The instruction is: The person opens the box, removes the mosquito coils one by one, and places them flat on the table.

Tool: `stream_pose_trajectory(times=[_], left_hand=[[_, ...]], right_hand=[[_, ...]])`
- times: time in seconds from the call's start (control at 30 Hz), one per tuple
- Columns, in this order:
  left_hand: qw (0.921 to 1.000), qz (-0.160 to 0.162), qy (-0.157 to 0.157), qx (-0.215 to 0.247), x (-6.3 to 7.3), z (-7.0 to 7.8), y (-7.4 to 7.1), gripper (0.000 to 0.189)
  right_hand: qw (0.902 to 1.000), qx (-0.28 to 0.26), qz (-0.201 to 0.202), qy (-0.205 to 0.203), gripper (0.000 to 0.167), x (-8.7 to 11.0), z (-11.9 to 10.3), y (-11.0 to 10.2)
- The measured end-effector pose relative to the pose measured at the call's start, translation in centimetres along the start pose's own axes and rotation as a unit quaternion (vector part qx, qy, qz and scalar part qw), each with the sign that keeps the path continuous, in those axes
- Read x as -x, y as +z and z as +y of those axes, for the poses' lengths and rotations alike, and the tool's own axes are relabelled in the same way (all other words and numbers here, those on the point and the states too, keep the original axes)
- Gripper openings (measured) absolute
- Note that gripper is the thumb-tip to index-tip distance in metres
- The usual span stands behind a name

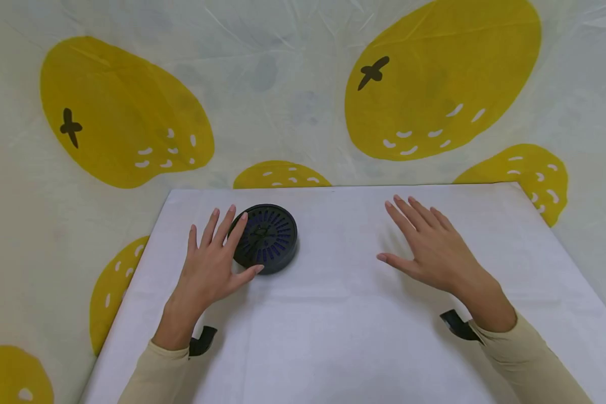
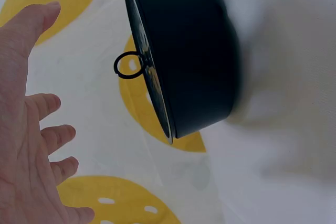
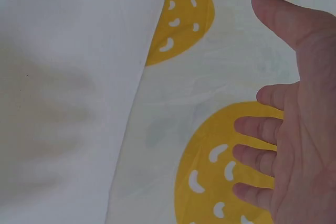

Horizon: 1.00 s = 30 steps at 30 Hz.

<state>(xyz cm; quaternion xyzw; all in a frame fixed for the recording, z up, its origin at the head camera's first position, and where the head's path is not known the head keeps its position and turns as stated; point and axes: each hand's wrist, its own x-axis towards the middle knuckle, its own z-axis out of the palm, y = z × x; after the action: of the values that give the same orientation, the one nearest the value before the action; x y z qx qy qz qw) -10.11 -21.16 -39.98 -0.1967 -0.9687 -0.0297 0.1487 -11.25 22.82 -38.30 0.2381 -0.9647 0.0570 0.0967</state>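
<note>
A round black tin (image 1: 270, 235) with radial slots in its lid stands on the white-covered table, left of the middle. In the left wrist view, a small wire ring (image 2: 129, 65) sticks out of the lid of this mosquito coil holder-like tin. My left hand (image 1: 208, 272) hovers beside it with fingers spread; its index finger and thumb overlap the tin's left edge in the head view, while the left wrist view shows a gap between them. Over the table's right side, my right hand (image 1: 436, 258) holds nothing, its fingers extended and thumb out.
A white cloth (image 1: 328, 336) covers the table, whose far edge (image 1: 343, 187) meets a pale sheet printed with yellow fruit (image 1: 444, 84). Dark curved pieces (image 1: 203, 340) stick out at both wrists, by the beige sleeves (image 1: 530, 359).
</note>
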Motion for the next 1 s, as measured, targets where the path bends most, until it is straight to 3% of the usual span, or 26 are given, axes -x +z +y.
stream_pose_trajectory(times=[0.43, 0.77, 1.0], left_hand=[[0.9998, -0.017, -0.012, 0.008, -0.2, -0.4, 0.6, 0.107], [0.9991, -0.029, -0.024, 0.020, -0.2, -1.0, 1.6, 0.105], [0.9976, -0.013, -0.032, 0.061, -0.3, -1.3, 2.4, 0.100]], right_hand=[[0.9982, -0.021, 0.043, -0.036, 0.091, -0.6, 0.0, 0.4], [0.9967, -0.078, 0.022, -0.003, 0.081, -0.9, -0.8, 1.0], [0.9931, -0.100, 0.056, -0.024, 0.070, -1.3, -1.7, 1.9]])
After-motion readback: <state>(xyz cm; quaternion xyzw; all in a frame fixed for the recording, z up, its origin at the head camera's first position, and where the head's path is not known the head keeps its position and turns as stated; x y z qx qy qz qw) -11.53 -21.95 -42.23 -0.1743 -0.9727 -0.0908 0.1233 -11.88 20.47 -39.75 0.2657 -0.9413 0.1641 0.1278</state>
